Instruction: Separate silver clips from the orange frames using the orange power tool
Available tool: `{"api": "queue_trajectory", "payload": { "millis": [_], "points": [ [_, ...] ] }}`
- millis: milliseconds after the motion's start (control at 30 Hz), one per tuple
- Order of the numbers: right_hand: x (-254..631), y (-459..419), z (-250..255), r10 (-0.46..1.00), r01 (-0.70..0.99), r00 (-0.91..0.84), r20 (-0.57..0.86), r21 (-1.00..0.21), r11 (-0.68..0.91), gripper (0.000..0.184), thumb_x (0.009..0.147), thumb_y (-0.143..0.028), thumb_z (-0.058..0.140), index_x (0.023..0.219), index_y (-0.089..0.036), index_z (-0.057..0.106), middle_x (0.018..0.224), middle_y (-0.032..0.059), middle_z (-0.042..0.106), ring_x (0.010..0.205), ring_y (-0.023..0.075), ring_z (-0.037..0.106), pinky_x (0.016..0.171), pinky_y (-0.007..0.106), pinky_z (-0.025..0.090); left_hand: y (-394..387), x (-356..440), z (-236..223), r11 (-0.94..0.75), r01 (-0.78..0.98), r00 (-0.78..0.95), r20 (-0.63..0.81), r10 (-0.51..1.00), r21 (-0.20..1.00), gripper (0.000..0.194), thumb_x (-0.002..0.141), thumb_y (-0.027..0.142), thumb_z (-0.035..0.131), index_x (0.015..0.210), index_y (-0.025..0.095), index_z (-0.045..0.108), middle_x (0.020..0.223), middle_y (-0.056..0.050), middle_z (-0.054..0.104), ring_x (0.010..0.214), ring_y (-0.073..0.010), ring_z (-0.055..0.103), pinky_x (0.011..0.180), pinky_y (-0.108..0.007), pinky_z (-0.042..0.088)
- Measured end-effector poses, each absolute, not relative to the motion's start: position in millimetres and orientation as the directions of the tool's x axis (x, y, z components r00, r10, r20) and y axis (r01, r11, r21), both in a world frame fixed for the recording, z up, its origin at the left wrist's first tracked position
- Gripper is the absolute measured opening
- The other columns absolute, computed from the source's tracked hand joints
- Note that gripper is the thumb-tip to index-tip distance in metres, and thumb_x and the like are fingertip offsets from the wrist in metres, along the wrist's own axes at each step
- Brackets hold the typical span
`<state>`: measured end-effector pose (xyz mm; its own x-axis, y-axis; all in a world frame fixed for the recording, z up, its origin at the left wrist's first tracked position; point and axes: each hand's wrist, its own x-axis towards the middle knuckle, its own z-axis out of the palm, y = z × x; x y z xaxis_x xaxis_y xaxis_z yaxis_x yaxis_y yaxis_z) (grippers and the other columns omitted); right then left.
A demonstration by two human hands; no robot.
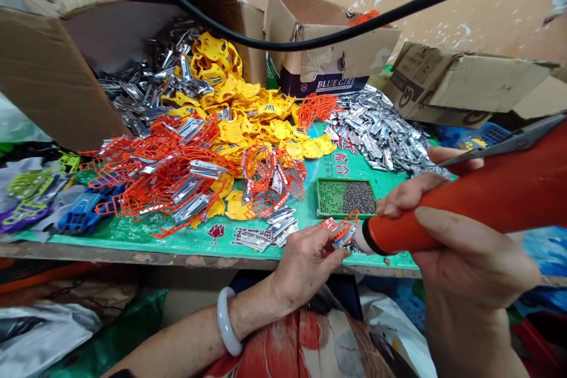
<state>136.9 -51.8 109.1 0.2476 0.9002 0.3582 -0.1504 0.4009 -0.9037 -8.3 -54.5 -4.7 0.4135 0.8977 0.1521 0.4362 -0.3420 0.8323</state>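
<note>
My right hand (469, 242) is wrapped round a thick orange power screwdriver (425, 230), whose black-ringed tip points down to the left. My left hand (308, 260), a pale bangle on its wrist, pinches a small orange plastic frame with a metal plate (346, 229) at the table's front edge. The driver's tip meets this piece or sits just beside it; the exact contact is hidden. Just behind lies a green tray (330, 198) with many tiny dark screws (358, 198) heaped on its right side. Several loose metal plates (283, 225) lie left of my left hand.
Orange frames (150, 171) and yellow plastic parts (252, 112) are piled on the left and middle. Metal plates (383, 130) form a heap at the right. Cardboard boxes (328, 41) line the back. A black cable (283, 45) hangs across the view.
</note>
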Motion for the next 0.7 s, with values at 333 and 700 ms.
{"api": "queue_trajectory", "payload": {
  "millis": [333, 700],
  "points": [
    [135.9, -50.0, 109.2, 0.899, -0.126, 0.276, 0.341, -0.914, 0.385, 0.047, 0.067, -0.017, 0.072, 0.111, -0.019, 0.058, 0.071, 0.0001, 0.063, 0.062, 0.0176, 0.057, 0.063, 0.036, 0.048, -54.4, -6.4, -3.3, -0.378, 0.436, 0.427, 0.181, 0.886, 0.817, 0.015, 0.081, 0.028, 0.064, 0.086, 0.014, 0.067, 0.07, -0.002, 0.061, 0.06, -0.0113, 0.051, 0.057, -0.022, 0.036],
    [134.1, -52.8, 110.4, 0.887, -0.167, 0.289, 0.36, -0.894, 0.417, 0.04, 0.068, -0.014, 0.07, 0.105, -0.023, 0.058, 0.072, 0.0004, 0.063, 0.065, 0.019, 0.057, 0.063, 0.037, 0.047, -54.8, -6.1, 0.3, -0.225, 0.396, 0.376, 0.067, 0.924, 0.89, 0.015, 0.078, 0.03, 0.067, 0.08, 0.015, 0.068, 0.06, 0.002, 0.057, 0.055, -0.0097, 0.047, 0.052, -0.02, 0.034]
  ]
}}
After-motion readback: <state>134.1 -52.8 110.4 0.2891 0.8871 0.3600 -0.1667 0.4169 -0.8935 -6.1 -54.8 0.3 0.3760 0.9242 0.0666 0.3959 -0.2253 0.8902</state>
